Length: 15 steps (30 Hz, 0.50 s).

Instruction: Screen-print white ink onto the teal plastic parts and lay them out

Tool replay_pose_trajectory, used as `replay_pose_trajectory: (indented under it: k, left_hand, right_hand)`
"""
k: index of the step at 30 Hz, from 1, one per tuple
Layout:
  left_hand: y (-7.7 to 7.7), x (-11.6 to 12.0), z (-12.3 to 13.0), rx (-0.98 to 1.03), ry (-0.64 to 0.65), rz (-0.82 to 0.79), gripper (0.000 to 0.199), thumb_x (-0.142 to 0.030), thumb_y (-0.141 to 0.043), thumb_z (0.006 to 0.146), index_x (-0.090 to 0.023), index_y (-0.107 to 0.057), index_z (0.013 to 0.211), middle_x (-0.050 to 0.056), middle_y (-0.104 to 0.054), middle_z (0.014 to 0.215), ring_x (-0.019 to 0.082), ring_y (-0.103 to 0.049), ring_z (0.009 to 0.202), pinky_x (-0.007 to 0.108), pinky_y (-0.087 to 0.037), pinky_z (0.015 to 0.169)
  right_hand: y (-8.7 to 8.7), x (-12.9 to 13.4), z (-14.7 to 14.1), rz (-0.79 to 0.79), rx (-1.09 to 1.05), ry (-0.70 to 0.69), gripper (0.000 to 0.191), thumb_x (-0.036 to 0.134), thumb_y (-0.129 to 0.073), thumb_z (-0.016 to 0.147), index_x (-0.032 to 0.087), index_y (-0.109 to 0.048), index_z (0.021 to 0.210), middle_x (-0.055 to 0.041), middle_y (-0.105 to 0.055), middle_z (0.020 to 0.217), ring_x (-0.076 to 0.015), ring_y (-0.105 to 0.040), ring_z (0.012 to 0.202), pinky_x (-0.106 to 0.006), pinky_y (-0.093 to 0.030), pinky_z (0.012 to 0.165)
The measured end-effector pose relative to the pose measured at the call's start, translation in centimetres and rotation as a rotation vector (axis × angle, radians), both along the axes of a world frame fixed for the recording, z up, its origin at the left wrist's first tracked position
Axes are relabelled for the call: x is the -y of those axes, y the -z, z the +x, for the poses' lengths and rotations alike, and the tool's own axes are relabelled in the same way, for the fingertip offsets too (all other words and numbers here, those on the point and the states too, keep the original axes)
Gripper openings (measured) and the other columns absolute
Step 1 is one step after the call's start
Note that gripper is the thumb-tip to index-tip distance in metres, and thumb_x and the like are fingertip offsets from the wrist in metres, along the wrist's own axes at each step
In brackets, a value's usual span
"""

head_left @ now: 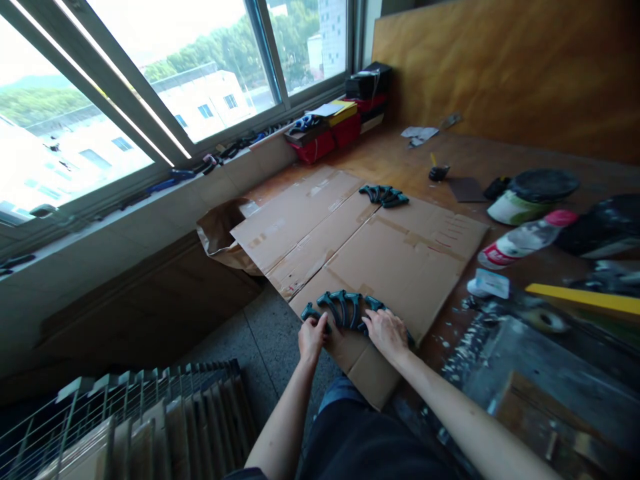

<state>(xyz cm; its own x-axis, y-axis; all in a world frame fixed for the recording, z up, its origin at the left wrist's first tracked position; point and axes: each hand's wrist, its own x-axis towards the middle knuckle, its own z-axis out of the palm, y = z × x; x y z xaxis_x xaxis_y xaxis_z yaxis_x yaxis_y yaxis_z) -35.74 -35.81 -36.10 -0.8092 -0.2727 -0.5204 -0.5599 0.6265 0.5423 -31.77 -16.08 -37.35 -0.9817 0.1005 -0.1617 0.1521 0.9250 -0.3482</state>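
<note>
On the near part of a flattened cardboard sheet [400, 267] lies a fanned row of curved dark teal handle-like parts [343, 308]. My left hand [312, 340] is closed on the leftmost curved part [310, 311], its fingers at the near end. At the row's right end, my right hand [387, 333] bends its fingers over another curved part [374, 304] and partly hides it. Several more such parts form a second cluster [384, 196] at the sheet's far edge.
A plastic bottle [525, 240] lies right of the cardboard, near a paint tub [533, 195] and a yellow bar [583, 300]. Red boxes [325, 137] stand by the window. A wire rack [150, 413] holding flat panels is at lower left.
</note>
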Motion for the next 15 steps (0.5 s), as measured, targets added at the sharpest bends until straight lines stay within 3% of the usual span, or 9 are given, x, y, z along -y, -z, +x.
replay_pose_trajectory:
  k: [3,7,13,15]
  left_hand:
    - [-0.8,-0.1,0.0,0.039,0.133,-0.144,0.044,-0.062,-0.045,0.083,-0.02,-0.055,0.071,0.008,-0.07,0.066,0.023,-0.071,0.071,0.03,-0.052,0.066]
    - [-1.5,-0.7,-1.2,0.065,0.28,-0.322,0.048,-0.062,-0.041,0.084,-0.019,-0.06,0.075,0.016,-0.072,0.088,0.031,-0.068,0.094,0.037,-0.05,0.079]
    - [-1.9,-0.9,-2.1,0.117,0.375,-0.425,0.056,-0.065,-0.032,0.086,-0.019,-0.065,0.082,0.016,-0.072,0.096,0.03,-0.067,0.095,0.036,-0.049,0.079]
    - [-2.0,-0.8,-2.1,0.118,0.383,-0.445,0.059,-0.067,-0.03,0.085,-0.019,-0.065,0.083,0.016,-0.073,0.096,0.03,-0.067,0.095,0.036,-0.049,0.079]
  right_hand:
    - [-0.5,-0.3,-0.4,-0.018,0.004,-0.064,0.027,0.032,-0.046,0.095,0.021,-0.067,0.108,-0.0086,-0.065,0.096,-0.022,-0.058,0.094,-0.03,-0.042,0.077]
    - [-1.3,-0.2,-1.2,-0.027,-0.029,-0.132,0.025,0.031,-0.044,0.095,0.022,-0.067,0.098,-0.008,-0.063,0.096,-0.0216,-0.055,0.096,-0.029,-0.042,0.076]
    - [-1.6,0.6,-3.0,-0.074,0.02,-0.231,0.022,0.027,-0.046,0.095,0.023,-0.063,0.107,-0.0059,-0.065,0.095,-0.0195,-0.059,0.094,-0.026,-0.043,0.073]
    - [-1.7,1.0,-3.4,-0.08,0.029,-0.233,0.021,0.027,-0.046,0.095,0.023,-0.065,0.102,-0.0059,-0.067,0.09,-0.0188,-0.061,0.089,-0.026,-0.043,0.072]
